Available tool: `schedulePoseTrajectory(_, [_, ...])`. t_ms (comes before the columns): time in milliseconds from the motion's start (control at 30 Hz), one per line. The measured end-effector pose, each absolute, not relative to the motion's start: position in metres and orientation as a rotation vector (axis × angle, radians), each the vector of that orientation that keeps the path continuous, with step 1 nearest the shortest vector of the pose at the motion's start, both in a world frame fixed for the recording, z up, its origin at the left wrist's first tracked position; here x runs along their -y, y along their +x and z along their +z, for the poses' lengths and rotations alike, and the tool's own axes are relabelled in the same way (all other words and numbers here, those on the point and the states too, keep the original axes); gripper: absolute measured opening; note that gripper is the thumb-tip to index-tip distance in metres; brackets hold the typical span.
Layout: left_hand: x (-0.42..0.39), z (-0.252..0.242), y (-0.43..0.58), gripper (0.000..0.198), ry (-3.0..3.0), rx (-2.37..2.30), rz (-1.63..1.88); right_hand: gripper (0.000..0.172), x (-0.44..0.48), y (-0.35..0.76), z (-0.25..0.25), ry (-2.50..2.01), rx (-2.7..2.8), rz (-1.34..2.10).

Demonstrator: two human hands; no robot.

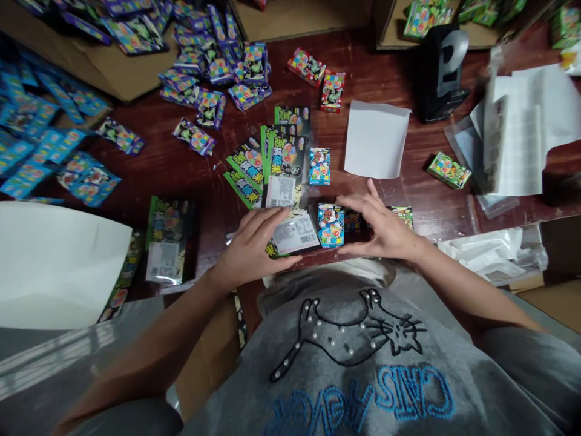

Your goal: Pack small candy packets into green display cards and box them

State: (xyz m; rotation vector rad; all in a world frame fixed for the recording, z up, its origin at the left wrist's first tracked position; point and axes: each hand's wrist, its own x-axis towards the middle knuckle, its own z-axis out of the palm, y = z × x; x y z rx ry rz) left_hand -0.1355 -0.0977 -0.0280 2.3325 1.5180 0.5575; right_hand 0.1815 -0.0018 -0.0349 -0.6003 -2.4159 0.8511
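My left hand (254, 242) lies with fingers stretched over a flat packet with a white printed label (297, 231) at the table's front edge. Its thumb is apart, along the packet's lower side. To the right of that packet is a small blue printed box (331, 225). My right hand (381, 224) has its fingertips at this box's top right corner and its thumb at the bottom right, gripping it. Under the right palm a darker box (352, 219) partly shows. A green box (403, 215) peeks out behind the wrist. Another blue box (320, 166) lies farther back.
Black-and-green packets (281, 154) fan out behind my hands. Purple boxes (213, 57) and blue boxes (49, 133) are heaped at left. Two red boxes (333, 91), white paper (376, 139), a tape dispenser (442, 72) and a green box (449, 171) lie toward the right.
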Motion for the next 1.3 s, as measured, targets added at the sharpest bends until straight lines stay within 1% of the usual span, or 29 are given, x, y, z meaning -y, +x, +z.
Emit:
schedulePoseTrajectory(100, [0.097,-0.027,-0.128,0.094,2.381,-1.403,0.572,0.093,0.002,0.178,-0.034,-0.501,2.468,0.897])
schedulePoseTrajectory(167, [0.096,-0.028,-0.123,0.092,2.376,-1.405,0.6,0.09,0.005,0.175,-0.035,-0.515,2.508,0.856])
schedulePoseTrajectory(267, [0.096,-0.029,-0.117,0.087,2.303,-1.53,0.619,0.091,0.013,0.172,-0.039,-0.729,2.558,0.689])
schedulePoseTrajectory(367, [0.096,-0.03,-0.115,0.085,2.27,-1.591,0.606,0.087,0.02,0.173,-0.04,-0.857,2.656,0.599])
schedulePoseTrajectory(400, [0.096,-0.03,-0.116,0.085,2.28,-1.586,0.592,0.088,0.02,0.176,-0.04,-0.872,2.684,0.593])
schedulePoseTrajectory(433, [0.096,-0.031,-0.117,0.085,2.297,-1.577,0.574,0.093,0.018,0.179,-0.041,-0.897,2.7,0.592])
schedulePoseTrajectory(533, [0.096,-0.034,-0.124,0.085,2.345,-1.576,0.461,0.112,0.001,0.192,-0.042,-0.975,2.707,0.612])
schedulePoseTrajectory(567, [0.095,-0.035,-0.127,0.085,2.352,-1.578,0.408,0.112,-0.006,0.196,-0.043,-0.967,2.709,0.627])
schedulePoseTrajectory(633, [0.094,-0.036,-0.13,0.084,2.356,-1.573,0.325,0.101,-0.017,0.201,-0.042,-0.888,2.699,0.683])
schedulePoseTrajectory(700, [0.093,-0.035,-0.132,0.083,2.367,-1.545,0.32,0.091,-0.024,0.199,-0.038,-0.745,2.672,0.803])
schedulePoseTrajectory(800, [0.093,-0.031,-0.13,0.088,2.388,-1.472,0.424,0.084,-0.026,0.19,-0.031,-0.477,2.658,0.99])
schedulePoseTrajectory(867, [0.093,-0.027,-0.126,0.091,2.392,-1.436,0.48,0.081,-0.025,0.184,-0.029,-0.389,2.666,1.0])
schedulePoseTrajectory(933, [0.091,-0.026,-0.122,0.09,2.414,-1.427,0.51,0.08,-0.023,0.18,-0.03,-0.399,2.688,0.943])
schedulePoseTrajectory(1067, [0.086,-0.03,-0.113,0.084,2.479,-1.479,0.524,0.087,-0.02,0.18,-0.036,-0.495,2.723,0.859])
schedulePoseTrajectory(1200, [0.083,-0.033,-0.107,0.081,2.515,-1.456,0.485,0.11,-0.019,0.19,-0.04,-0.588,2.681,0.831])
schedulePoseTrajectory(1300, [0.081,-0.032,-0.101,0.083,2.502,-1.435,0.474,0.118,-0.017,0.197,-0.041,-0.679,2.648,0.761])
